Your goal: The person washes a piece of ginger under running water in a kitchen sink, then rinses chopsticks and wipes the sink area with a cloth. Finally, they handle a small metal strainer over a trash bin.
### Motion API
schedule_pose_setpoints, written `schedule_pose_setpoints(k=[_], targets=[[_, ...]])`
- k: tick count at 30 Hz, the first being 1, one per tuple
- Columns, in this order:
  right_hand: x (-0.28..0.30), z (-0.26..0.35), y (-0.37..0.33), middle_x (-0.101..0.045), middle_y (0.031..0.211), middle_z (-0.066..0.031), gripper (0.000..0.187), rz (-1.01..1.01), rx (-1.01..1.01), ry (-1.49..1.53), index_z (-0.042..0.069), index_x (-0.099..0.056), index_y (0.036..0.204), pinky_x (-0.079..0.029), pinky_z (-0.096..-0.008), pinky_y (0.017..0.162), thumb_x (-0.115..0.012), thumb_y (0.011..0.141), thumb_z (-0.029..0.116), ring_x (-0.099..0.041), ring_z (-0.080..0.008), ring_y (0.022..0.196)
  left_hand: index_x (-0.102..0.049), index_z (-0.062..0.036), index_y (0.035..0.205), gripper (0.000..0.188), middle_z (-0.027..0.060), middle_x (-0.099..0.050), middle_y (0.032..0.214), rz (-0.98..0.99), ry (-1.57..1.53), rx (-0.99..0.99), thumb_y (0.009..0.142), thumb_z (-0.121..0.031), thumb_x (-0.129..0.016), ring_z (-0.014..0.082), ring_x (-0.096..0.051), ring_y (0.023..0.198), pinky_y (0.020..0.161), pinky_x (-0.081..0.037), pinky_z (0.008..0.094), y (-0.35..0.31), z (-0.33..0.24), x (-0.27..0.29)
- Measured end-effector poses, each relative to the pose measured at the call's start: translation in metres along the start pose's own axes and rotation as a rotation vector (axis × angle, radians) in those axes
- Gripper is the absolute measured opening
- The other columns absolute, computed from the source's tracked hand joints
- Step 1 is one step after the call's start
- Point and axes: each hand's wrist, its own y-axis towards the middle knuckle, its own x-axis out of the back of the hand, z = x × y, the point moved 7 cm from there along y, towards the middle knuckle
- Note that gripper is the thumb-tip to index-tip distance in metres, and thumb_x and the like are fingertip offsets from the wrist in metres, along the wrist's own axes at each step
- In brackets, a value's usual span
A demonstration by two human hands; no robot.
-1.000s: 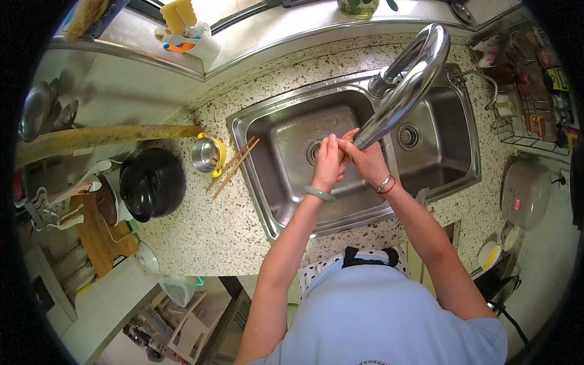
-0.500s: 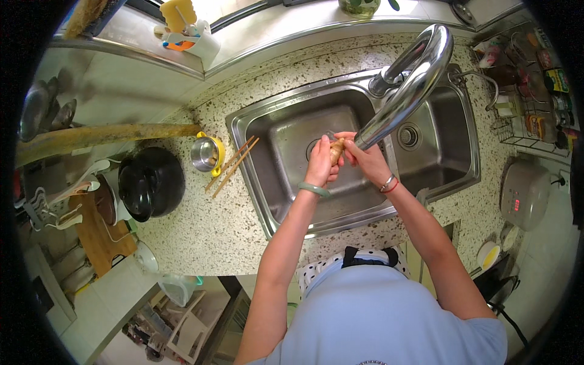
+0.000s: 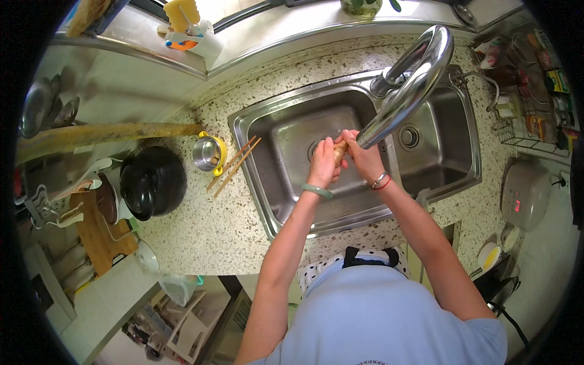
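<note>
Right hand (image 3: 366, 159) is creeping farther over the ginger-like root (image 3: 339, 153); left hand (image 3: 323, 164) is gripping it too, rubbing apparently continuing, unfinished, over the left basin (image 3: 286, 152).

Holds, half hidden, probably a ginger root (image 3: 338, 154) between left hand (image 3: 322, 164) and right hand (image 3: 366, 162), near the chrome faucet (image 3: 409, 100), over a stainless-steel sink's (image 3: 256, 176) larger basin (image 3: 295, 135).

Home-style kitchen: double steel sink (image 3: 298, 125), faucet (image 3: 404, 102), black pot (image 3: 159, 184), chopsticks (image 3: 236, 167).
</note>
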Motion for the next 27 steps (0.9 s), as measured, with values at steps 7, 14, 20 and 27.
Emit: schedule_pose_setpoints(k=[7, 14, 20, 27], targets=[[-0.007, 0.019, -0.007, -0.057, 0.073, 0.0023, 0.021, 0.09, -0.023, -0.089, 0.003, -0.061, 0.1, -0.039, -0.0183, 0.051, -0.054, 0.094, 0.022, -0.051, -0.0042, 0.058, -0.047, -0.0076, 0.099, 0.043, 0.009, -0.053, 0.063, 0.036, -0.206, 0.046, 0.101, -0.042, -0.021, 0.0059, -0.03, 0.036, 0.03, -0.022, 0.0203, 0.005, 0.003, 0.004], [-0.024, 0.033, -0.011, -0.061, 0.068, -0.0004, 0.023, 0.2, -0.045, 0.063, 0.001, -0.061, 0.084, -0.043, -0.0233, 0.05, -0.059, 0.092, 0.022, -0.055, -0.0067, 0.056, -0.05, -0.009, 0.112, 0.044, 0.0048, -0.048, 0.059, -0.062, -0.064, -0.051, 0.101, -0.042, -0.022, 0.007, -0.032, 0.036, 0.031, -0.023, 0.0204, 0.001, -0.005, 0.002], [-0.02, 0.015, -0.011, -0.058, 0.067, 0.0014, 0.023, 0.28, -0.105, 0.23, 0.004, -0.06, 0.08, -0.041, -0.0209, 0.054, -0.055, 0.094, 0.022, -0.053, -0.006, 0.059, -0.05, -0.0091, 0.106, 0.044, 0.0039, -0.047, 0.056, 0.052, -0.258, 0.094, 0.101, -0.043, -0.022, 0.0068, -0.031, 0.035, 0.03, -0.023, 0.0202, 0.004, 0.006, 0.008], [-0.021, 0.018, -0.009, -0.056, 0.066, 0.0032, 0.023, 0.074, -0.068, 0.093, 0.005, -0.061, 0.103, -0.036, -0.0189, 0.044, -0.05, 0.097, 0.025, -0.048, -0.0042, 0.049, -0.045, -0.0088, 0.095, 0.04, 0.0024, -0.046, 0.052, -0.185, 0.086, -0.268, 0.101, -0.044, -0.026, 0.0068, -0.035, 0.035, 0.03, -0.025, 0.0219, -0.004, -0.018, 0.002]])
